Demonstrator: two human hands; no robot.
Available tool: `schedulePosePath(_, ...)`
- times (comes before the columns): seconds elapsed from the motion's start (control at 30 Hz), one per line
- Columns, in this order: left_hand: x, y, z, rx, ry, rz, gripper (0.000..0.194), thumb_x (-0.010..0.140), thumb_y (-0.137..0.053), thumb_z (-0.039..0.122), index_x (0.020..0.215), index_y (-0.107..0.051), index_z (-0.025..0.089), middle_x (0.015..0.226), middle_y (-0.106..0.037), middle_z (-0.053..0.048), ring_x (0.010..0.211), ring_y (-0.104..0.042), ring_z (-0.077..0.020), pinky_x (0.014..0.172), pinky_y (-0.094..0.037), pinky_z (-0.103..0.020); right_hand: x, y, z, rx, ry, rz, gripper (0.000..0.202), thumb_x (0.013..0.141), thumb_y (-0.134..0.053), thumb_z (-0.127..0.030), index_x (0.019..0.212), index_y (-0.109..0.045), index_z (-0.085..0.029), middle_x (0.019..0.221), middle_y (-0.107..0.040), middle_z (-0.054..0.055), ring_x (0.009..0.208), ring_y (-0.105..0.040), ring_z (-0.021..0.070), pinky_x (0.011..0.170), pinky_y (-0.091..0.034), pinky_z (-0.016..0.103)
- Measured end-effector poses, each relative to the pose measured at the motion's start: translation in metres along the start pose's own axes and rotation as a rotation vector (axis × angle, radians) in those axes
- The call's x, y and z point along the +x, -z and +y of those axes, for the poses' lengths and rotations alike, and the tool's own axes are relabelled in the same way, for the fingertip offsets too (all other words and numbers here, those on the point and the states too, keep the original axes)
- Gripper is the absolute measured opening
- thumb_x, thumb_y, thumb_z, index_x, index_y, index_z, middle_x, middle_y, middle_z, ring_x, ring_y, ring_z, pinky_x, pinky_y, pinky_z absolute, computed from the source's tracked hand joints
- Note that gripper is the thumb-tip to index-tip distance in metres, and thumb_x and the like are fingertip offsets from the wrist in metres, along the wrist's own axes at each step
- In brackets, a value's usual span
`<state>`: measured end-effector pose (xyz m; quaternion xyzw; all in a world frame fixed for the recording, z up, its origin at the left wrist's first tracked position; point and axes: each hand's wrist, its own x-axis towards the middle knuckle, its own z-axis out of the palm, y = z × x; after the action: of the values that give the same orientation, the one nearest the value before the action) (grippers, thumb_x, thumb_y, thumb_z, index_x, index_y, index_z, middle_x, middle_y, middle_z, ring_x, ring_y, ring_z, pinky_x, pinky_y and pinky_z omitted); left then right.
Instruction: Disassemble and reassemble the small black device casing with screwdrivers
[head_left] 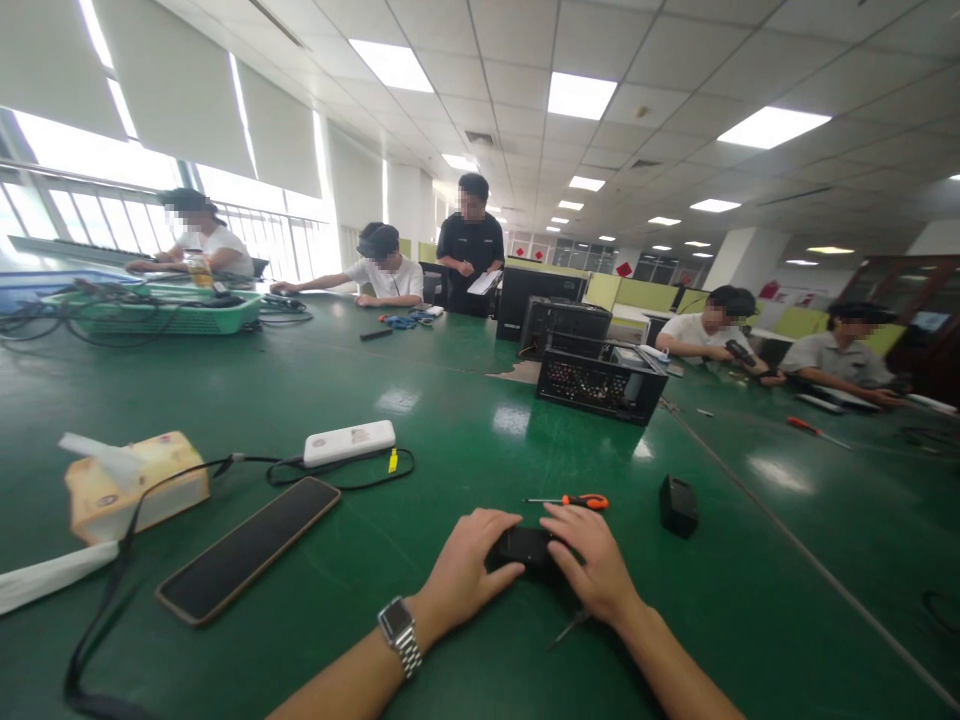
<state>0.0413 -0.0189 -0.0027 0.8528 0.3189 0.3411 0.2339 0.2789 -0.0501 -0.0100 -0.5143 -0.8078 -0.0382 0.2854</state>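
A small black device (527, 546) lies on the green table between my two hands. My left hand (474, 562) grips its left end, fingers over the top and thumb along the near side. On its right end, my right hand (589, 560) is closed in the same way. Just beyond my right hand rests an orange and black screwdriver (585, 502), its shaft pointing left. A thin metal shaft (568, 628) shows on the table below my right hand; its other end is hidden. Farther right stands a black block (679, 505).
A phone (249, 550), a white power bank (349, 443) with a cable and a tissue pack (139, 487) lie left. Open computer cases (600, 380) stand ahead. A green basket (165, 316) of cables is back left. Several people are around the table (450, 430).
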Motion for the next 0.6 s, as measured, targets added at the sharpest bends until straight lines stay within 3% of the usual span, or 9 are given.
schedulePosePath(0.1,0.001,0.0,-0.001,-0.003,0.066,0.018,0.044,0.078,-0.072,0.025,0.12,-0.057,0.023,0.117,-0.062,-0.008,0.105,-0.056,-0.027,0.093,-0.044,-0.042,-0.005,0.003,0.037,-0.008,-0.333,0.08,0.039,0.092,-0.043,-0.032,0.127,-0.058,-0.024,0.136,-0.055,0.007,0.125,-0.047,0.0256,0.104,-0.035,0.046)
schedulePosePath(0.17,0.001,0.001,-0.001,-0.02,0.094,0.0,0.04,0.079,-0.071,0.026,0.117,-0.058,0.022,0.113,-0.063,-0.008,0.101,-0.057,-0.026,0.091,-0.045,-0.04,-0.009,0.005,0.056,-0.015,-0.429,0.059,0.042,0.087,-0.05,-0.032,0.127,-0.058,-0.025,0.135,-0.056,0.007,0.124,-0.048,0.0275,0.102,-0.036,0.047)
schedulePosePath(0.3,0.0,0.004,0.002,-0.062,0.055,-0.053,0.03,0.079,-0.07,0.027,0.108,-0.061,0.021,0.104,-0.064,-0.006,0.096,-0.058,-0.023,0.087,-0.047,-0.034,-0.012,0.009,0.07,0.02,-0.476,0.051,0.036,0.078,-0.058,-0.029,0.113,-0.067,-0.029,0.114,-0.067,0.005,0.107,-0.057,0.0279,0.094,-0.04,0.046)
schedulePosePath(0.43,0.0,0.003,0.005,-0.066,0.039,-0.045,0.029,0.079,-0.069,0.025,0.106,-0.061,0.02,0.104,-0.064,-0.006,0.095,-0.058,-0.0223,0.085,-0.047,-0.033,-0.004,0.019,0.069,0.124,-0.512,0.12,0.028,0.074,-0.06,-0.034,0.096,-0.073,-0.024,0.092,-0.071,0.005,0.086,-0.061,0.0246,0.081,-0.046,0.038)
schedulePosePath(0.53,0.001,0.002,0.007,-0.065,0.046,-0.036,0.029,0.077,-0.069,0.024,0.105,-0.061,0.02,0.102,-0.064,-0.005,0.094,-0.058,-0.0223,0.084,-0.047,-0.032,0.013,0.04,0.068,0.227,-0.541,0.245,0.036,0.081,-0.045,-0.04,0.088,-0.071,-0.016,0.074,-0.067,0.006,0.067,-0.06,0.0205,0.063,-0.048,0.032)
schedulePosePath(0.6,0.001,0.002,0.008,-0.061,0.053,-0.031,0.029,0.076,-0.069,0.024,0.103,-0.061,0.02,0.101,-0.064,-0.005,0.092,-0.058,-0.0222,0.083,-0.047,-0.032,0.027,0.06,0.065,0.29,-0.557,0.333,0.046,0.086,-0.029,-0.039,0.083,-0.068,-0.013,0.058,-0.058,0.004,0.049,-0.051,0.0166,0.048,-0.041,0.028)
